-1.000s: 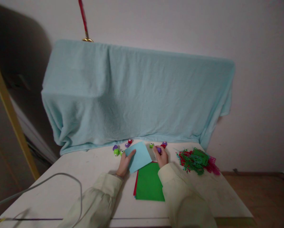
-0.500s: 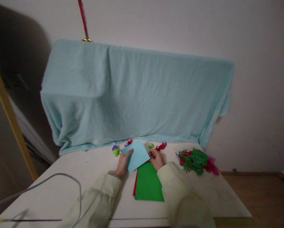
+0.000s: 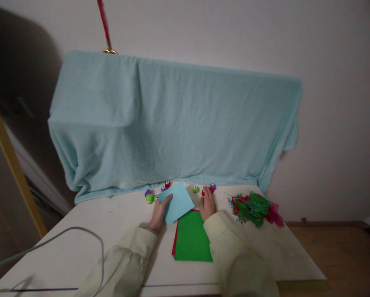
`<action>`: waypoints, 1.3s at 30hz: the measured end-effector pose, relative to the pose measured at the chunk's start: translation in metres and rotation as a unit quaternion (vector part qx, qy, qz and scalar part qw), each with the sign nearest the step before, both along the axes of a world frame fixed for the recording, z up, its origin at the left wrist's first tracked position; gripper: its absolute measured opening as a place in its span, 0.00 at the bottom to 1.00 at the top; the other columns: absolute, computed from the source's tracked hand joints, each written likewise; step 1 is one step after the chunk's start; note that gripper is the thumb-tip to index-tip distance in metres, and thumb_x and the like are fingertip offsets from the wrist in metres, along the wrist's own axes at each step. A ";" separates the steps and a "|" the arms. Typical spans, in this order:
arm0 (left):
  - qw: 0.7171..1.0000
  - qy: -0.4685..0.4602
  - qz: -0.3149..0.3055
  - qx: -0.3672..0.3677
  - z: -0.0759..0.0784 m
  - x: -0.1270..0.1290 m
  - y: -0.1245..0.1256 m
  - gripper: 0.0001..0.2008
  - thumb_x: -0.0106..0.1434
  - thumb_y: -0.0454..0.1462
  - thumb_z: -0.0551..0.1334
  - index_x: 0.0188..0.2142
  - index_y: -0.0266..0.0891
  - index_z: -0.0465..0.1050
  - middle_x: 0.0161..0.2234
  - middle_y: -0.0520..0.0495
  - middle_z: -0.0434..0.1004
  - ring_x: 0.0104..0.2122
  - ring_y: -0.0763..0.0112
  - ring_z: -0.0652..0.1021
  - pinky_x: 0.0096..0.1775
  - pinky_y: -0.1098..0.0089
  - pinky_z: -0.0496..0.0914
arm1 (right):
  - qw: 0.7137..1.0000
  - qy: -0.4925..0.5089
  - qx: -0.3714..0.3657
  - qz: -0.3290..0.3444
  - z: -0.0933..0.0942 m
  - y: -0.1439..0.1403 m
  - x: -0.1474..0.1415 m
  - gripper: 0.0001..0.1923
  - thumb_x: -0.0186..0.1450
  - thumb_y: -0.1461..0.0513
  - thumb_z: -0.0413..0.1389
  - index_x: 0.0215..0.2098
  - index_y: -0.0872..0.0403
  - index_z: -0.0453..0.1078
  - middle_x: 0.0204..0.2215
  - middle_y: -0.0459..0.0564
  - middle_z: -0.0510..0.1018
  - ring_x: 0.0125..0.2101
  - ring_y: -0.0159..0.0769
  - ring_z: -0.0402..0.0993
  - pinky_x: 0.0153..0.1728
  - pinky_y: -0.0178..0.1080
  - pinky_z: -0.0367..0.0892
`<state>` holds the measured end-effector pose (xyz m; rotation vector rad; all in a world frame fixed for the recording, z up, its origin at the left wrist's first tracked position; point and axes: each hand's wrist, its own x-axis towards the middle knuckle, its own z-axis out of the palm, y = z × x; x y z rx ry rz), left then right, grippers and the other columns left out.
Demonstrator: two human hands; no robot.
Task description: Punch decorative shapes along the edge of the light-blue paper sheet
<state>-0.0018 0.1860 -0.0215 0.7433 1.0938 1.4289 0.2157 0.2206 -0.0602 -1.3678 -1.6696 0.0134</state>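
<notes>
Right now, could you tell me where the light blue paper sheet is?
The light blue paper lies mid-table under the left hand, overlapping the green sheet's far end.

Dim light on my feed. Plain white wall behind. Pale blue blanket draped over something bulky at the white counter back edge. Wooden floor at right.
</notes>
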 end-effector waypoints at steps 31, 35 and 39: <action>0.970 0.218 -0.105 0.017 0.001 0.004 -0.001 0.24 0.50 0.55 0.65 0.30 0.34 0.75 0.27 0.43 0.79 0.26 0.62 0.76 0.26 0.68 0.69 | 0.884 0.423 -0.080 0.183 0.028 -0.012 -0.018 0.17 0.58 0.52 0.60 0.43 0.51 0.69 0.34 0.48 0.78 0.26 0.34 0.74 0.29 0.37 0.70; 0.964 0.239 -0.120 0.010 -0.002 0.002 0.002 0.24 0.50 0.55 0.65 0.28 0.34 0.75 0.26 0.42 0.78 0.25 0.63 0.76 0.25 0.68 0.68 | 0.877 0.417 -0.095 0.219 0.028 -0.012 -0.016 0.18 0.58 0.54 0.60 0.44 0.52 0.71 0.41 0.52 0.78 0.40 0.41 0.75 0.41 0.40 0.70; 0.966 0.237 -0.103 0.016 -0.008 0.000 0.005 0.25 0.51 0.54 0.65 0.32 0.31 0.76 0.28 0.41 0.79 0.26 0.62 0.76 0.27 0.68 0.69 | 0.863 0.433 -0.127 0.229 0.025 -0.011 -0.017 0.19 0.59 0.53 0.60 0.45 0.52 0.72 0.43 0.52 0.78 0.41 0.42 0.75 0.41 0.42 0.70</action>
